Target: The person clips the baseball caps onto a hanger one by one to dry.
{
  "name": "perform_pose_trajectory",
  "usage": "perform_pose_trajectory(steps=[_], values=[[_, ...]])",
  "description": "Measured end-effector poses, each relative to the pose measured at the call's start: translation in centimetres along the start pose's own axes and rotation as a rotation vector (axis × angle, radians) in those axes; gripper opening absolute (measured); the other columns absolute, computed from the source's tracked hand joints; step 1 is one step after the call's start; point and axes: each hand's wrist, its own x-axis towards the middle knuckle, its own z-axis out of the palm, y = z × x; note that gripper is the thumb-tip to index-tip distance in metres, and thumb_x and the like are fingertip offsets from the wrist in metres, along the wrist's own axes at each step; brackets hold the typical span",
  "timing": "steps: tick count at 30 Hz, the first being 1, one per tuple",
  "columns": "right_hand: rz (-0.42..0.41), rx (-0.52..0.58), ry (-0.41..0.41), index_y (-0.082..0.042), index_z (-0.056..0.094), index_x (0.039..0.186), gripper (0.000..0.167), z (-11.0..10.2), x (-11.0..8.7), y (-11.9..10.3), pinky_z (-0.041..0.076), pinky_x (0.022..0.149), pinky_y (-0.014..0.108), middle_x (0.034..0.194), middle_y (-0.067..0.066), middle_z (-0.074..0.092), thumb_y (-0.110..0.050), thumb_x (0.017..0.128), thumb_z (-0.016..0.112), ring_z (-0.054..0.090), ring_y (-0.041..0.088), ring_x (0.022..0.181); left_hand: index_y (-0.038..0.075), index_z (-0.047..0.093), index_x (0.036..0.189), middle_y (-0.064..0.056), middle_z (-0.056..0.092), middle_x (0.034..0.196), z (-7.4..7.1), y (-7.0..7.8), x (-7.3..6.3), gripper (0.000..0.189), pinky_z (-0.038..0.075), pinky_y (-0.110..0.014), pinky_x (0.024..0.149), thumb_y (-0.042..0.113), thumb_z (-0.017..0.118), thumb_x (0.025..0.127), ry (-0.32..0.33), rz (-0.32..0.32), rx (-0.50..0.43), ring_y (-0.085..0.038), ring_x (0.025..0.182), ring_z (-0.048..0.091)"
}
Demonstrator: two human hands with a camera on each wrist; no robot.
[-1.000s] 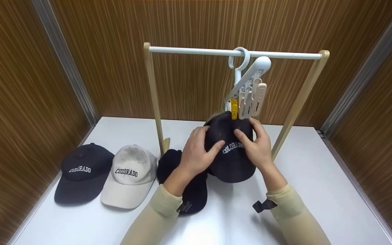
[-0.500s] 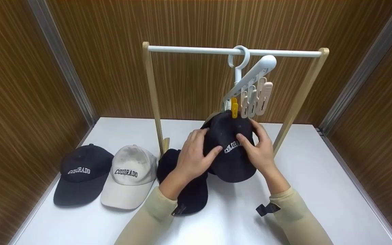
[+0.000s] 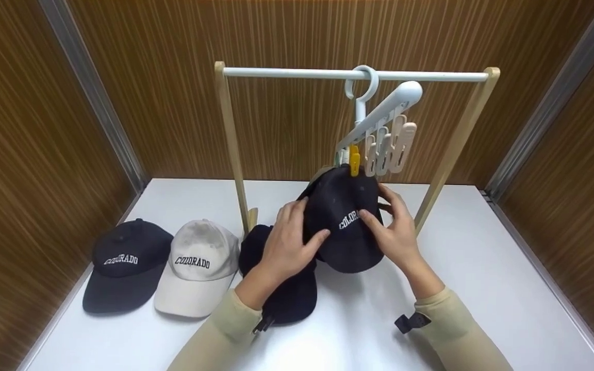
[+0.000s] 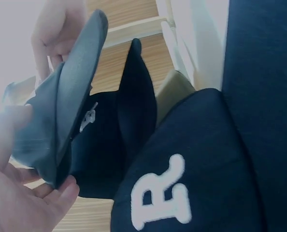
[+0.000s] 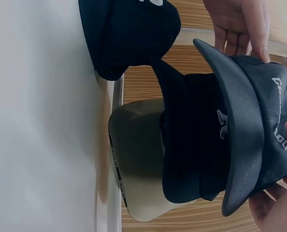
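Held cap (image 3: pixel 344 221), shifted slightly left | left hand (image 3: pixel 287 243): half-curled, gripping one side | right hand (image 3: pixel 396 232): half-curled, gripping other

So the white table (image 3: pixel 472 242) has a row of caps sitting right on it: a navy cap (image 3: pixel 127 257), a light grey cap (image 3: pixel 196 268), then a black cap (image 3: pixel 294 293). There's also a wooden-legged rack (image 3: pixel 297 73) standing on it.

Left hand (image 4: pixel 25 195) gripping cap (image 4: pixel 61 108), R-lettered dark cap (image 4: pixel 208 154)
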Motion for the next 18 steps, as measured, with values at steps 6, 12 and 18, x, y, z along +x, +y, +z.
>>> perform_pose_trajectory(steps=[6,12,18], values=[[-0.013,-0.033,-0.008,0.005,0.054,0.157,0.069,-0.2,-0.4,2.4,0.049,0.109,0.056,0.150,0.020,0.062,0.000,0.096,0.085,0.057,0.030,0.140,-0.006,0.041,0.165,-0.024,0.055,0.152,-0.2,-0.6,-0.7,0.084,0.048,-0.050,0.116,0.043,0.076,0.106,-0.025,-0.032,0.023,-0.037,0.140,0.054],[-0.043,-0.073,-0.016,0.001,0.055,0.158,0.067,-0.3,-0.6,2.7,0.050,0.109,0.049,0.149,0.016,0.063,-0.010,0.099,0.086,0.058,0.028,0.140,-0.007,0.039,0.166,-0.023,0.057,0.150,-0.5,-1.0,-1.1,0.085,0.050,-0.050,0.113,0.043,0.075,0.107,-0.038,-0.037,0.022,-0.036,0.138,0.056],[-0.042,-0.138,-0.027,0.005,0.053,0.159,0.068,-0.7,-1.7,3.1,0.050,0.108,0.036,0.149,0.020,0.062,-0.012,0.101,0.084,0.058,0.033,0.140,-0.008,0.041,0.165,-0.022,0.058,0.149,-0.8,-1.3,-1.7,0.084,0.050,-0.050,0.113,0.043,0.074,0.107,-0.059,-0.050,0.024,-0.037,0.139,0.056]])
